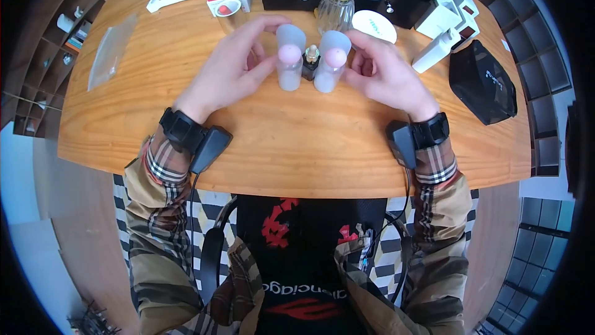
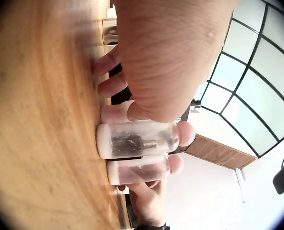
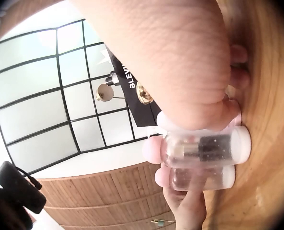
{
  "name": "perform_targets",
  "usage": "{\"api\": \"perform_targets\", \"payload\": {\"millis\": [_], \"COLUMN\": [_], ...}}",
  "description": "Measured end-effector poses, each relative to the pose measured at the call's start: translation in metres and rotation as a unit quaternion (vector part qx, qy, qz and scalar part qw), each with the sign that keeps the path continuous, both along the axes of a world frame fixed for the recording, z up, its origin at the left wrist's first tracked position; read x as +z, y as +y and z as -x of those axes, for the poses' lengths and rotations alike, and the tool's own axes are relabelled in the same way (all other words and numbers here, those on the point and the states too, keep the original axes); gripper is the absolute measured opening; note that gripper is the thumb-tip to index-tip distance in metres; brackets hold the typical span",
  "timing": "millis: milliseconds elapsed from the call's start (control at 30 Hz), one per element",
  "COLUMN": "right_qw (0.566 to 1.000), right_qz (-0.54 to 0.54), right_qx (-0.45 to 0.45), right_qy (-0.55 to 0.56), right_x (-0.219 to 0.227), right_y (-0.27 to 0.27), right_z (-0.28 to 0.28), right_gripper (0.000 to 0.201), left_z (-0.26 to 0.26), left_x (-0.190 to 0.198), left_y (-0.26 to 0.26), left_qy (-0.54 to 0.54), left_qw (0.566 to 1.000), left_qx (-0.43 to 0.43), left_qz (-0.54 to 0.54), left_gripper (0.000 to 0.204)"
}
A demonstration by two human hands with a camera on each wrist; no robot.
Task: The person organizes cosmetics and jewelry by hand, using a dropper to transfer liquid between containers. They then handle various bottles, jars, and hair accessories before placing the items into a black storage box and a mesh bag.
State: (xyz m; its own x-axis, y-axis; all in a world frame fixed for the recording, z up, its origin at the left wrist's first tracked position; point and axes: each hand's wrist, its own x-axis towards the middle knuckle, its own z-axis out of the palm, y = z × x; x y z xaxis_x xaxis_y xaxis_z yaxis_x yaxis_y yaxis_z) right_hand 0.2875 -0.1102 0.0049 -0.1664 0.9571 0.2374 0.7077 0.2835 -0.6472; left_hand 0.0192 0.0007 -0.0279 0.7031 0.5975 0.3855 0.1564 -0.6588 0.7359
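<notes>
Two clear bottles with pink ball tops stand side by side, the left one and the right one. Behind each rises a frosted cylinder, the left one and the right one. My left hand curls its thumb and forefinger around the left frosted cylinder. Mirroring it, my right hand curves thumb and fingers around the right cylinder. Between the pairs stands a small dark bottle with a gold top. In the wrist views, the hands and front bottles partly hide the cylinders.
A glass perfume bottle with a gold cap and a white round disc stand behind. White boxes, a white tube and a black pouch are at right. A plastic sleeve lies at left.
</notes>
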Motion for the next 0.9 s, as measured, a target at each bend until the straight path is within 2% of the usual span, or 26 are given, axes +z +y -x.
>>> {"api": "perform_targets", "payload": {"millis": [100, 167, 600, 667, 800, 900], "right_qw": [1.0, 1.0, 1.0, 1.0, 1.0, 1.0], "right_qz": [0.007, 0.01, 0.013, 0.014, 0.012, 0.014], "right_qx": [-0.003, -0.009, -0.002, -0.006, 0.004, 0.0], "right_qy": [0.0, -0.002, 0.005, -0.001, 0.014, 0.001], "right_x": [0.003, 0.007, 0.001, 0.001, -0.003, 0.0], "right_y": [-0.001, -0.001, -0.001, 0.002, 0.001, 0.002], "right_z": [0.002, 0.003, 0.002, 0.003, 0.003, 0.002], "right_gripper": [0.043, 0.044, 0.044, 0.043, 0.042, 0.042], "left_z": [-0.001, 0.0, -0.002, 0.002, 0.0, 0.001], "left_x": [0.004, 0.003, 0.006, 0.004, 0.004, 0.006], "left_y": [0.001, 0.0, -0.001, 0.001, -0.002, -0.001], "left_qy": [-0.027, 0.005, -0.022, 0.029, -0.001, 0.025], "left_qw": [0.999, 1.0, 0.999, 1.0, 0.999, 1.0], "left_qx": [-0.015, 0.013, -0.002, 0.012, 0.013, 0.011], "left_qz": [-0.019, 0.0, -0.025, 0.001, -0.039, -0.005], "left_gripper": [0.055, 0.056, 0.054, 0.053, 0.053, 0.056]}}
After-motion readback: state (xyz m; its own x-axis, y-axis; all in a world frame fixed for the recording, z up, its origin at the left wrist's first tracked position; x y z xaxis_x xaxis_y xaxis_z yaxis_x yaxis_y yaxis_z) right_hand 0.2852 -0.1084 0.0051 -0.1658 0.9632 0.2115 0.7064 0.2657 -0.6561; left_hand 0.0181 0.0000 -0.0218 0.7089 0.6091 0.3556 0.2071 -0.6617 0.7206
